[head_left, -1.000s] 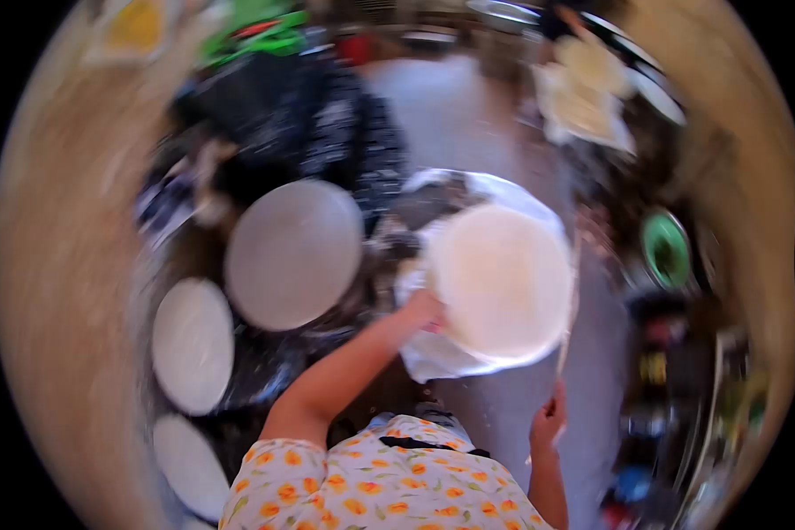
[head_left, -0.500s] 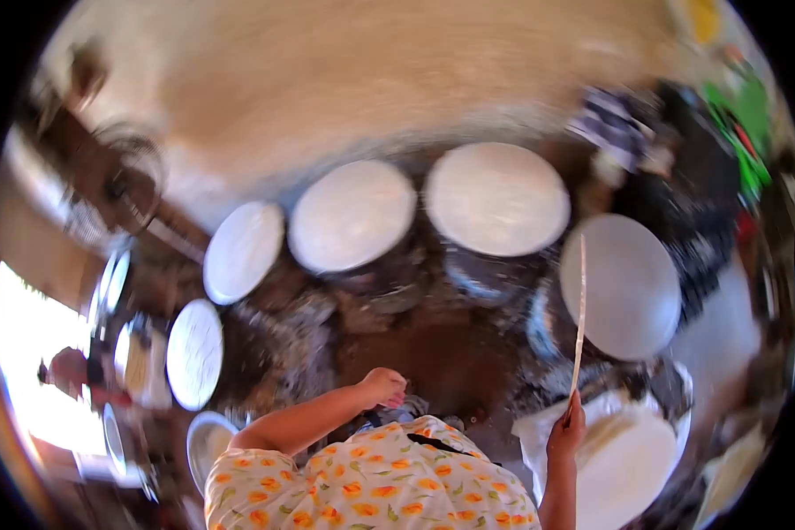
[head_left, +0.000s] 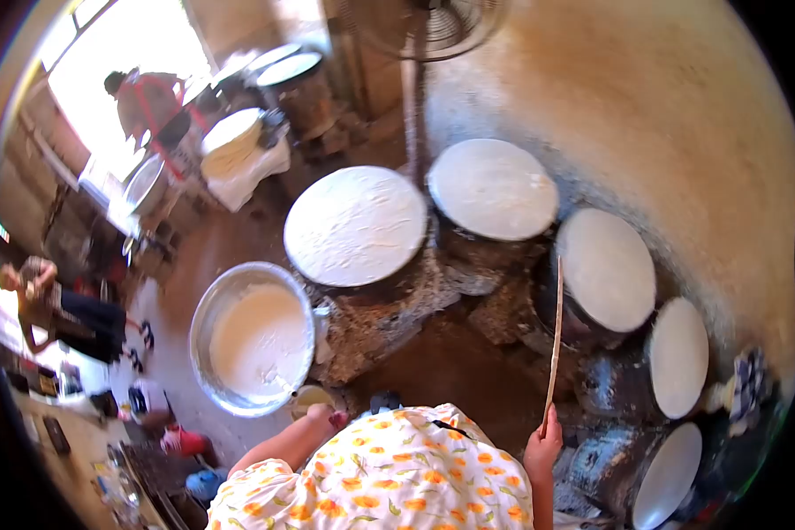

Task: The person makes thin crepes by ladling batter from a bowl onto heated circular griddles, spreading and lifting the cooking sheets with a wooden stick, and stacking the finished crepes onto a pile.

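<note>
Wooden stick (head_left: 555,344): well right of metal basin (head_left: 201,353) | Right hand (head_left: 543,443): clamped around stick's lower end | Left hand (head_left: 321,418): near basin, at its lower right; finger closure cannot be determined | White liquid (head_left: 256,336): inside basin | White disc (head_left: 355,227): near basin, upper right

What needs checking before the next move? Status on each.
1. Stick held: ok, right hand has it by the lower end.
2. Left hand free: cannot tell; a small vessel is right by it.
3. Basin stocked: ok, pale liquid inside.
4. Disc by the basin smooth: not ok, wrinkled.
5. Stick clear of discs: cannot tell; its tip overlaps another disc's edge in view.
6. Standing people clear of the stick: ok, beyond the basin.
</note>
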`<state>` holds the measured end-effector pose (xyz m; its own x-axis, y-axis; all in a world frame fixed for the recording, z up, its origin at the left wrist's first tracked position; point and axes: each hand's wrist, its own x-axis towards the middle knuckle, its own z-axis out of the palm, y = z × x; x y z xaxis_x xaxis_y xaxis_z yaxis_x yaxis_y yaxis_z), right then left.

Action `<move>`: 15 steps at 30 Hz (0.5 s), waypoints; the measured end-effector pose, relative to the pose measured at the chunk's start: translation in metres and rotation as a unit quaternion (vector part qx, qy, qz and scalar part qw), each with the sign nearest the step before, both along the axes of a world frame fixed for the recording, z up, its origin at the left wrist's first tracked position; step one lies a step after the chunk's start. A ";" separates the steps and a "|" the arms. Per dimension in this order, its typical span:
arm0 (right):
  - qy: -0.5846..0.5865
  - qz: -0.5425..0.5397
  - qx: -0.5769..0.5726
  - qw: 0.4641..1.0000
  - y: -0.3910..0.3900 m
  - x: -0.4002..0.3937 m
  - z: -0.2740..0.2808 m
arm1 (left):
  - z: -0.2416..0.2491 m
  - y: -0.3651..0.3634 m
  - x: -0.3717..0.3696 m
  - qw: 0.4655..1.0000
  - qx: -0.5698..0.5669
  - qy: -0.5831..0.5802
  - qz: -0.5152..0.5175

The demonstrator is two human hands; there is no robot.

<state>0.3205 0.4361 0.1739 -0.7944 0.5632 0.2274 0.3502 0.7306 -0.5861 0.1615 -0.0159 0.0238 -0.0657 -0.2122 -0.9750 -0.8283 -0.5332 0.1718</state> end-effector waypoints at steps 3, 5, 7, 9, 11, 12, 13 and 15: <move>-0.014 0.034 -0.033 0.999 -0.036 -0.054 0.008 | 0.021 -0.031 0.001 0.999 0.022 0.007 0.023; -0.021 0.064 -0.026 0.997 -0.056 -0.082 0.016 | 0.021 -0.049 0.002 0.999 0.011 0.036 0.037; -0.027 0.114 0.005 0.993 -0.070 -0.105 0.024 | -0.004 -0.074 0.009 0.991 0.046 0.098 0.076; -0.041 0.153 0.028 0.987 -0.074 -0.120 0.023 | -0.003 -0.077 0.003 0.976 0.069 0.097 0.184; -0.051 0.179 0.038 0.982 -0.079 -0.133 0.021 | 0.026 -0.075 -0.015 0.948 0.085 0.096 0.290; -0.056 0.193 0.042 0.979 -0.083 -0.140 0.020 | 0.043 -0.073 -0.028 0.929 0.127 0.107 0.331; -0.051 0.210 0.042 0.975 -0.087 -0.149 0.022 | 0.040 -0.077 -0.030 0.916 0.148 0.113 0.356; -0.049 0.236 0.047 0.969 -0.093 -0.162 0.026 | 0.007 -0.090 -0.033 0.889 0.160 0.148 0.403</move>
<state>0.1582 0.3432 0.2002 -0.9790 0.1115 0.1708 0.0137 0.8715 -0.4901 0.1289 -0.1061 0.0309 -0.2823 -0.0218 -0.9591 -0.0979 -0.9939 0.0514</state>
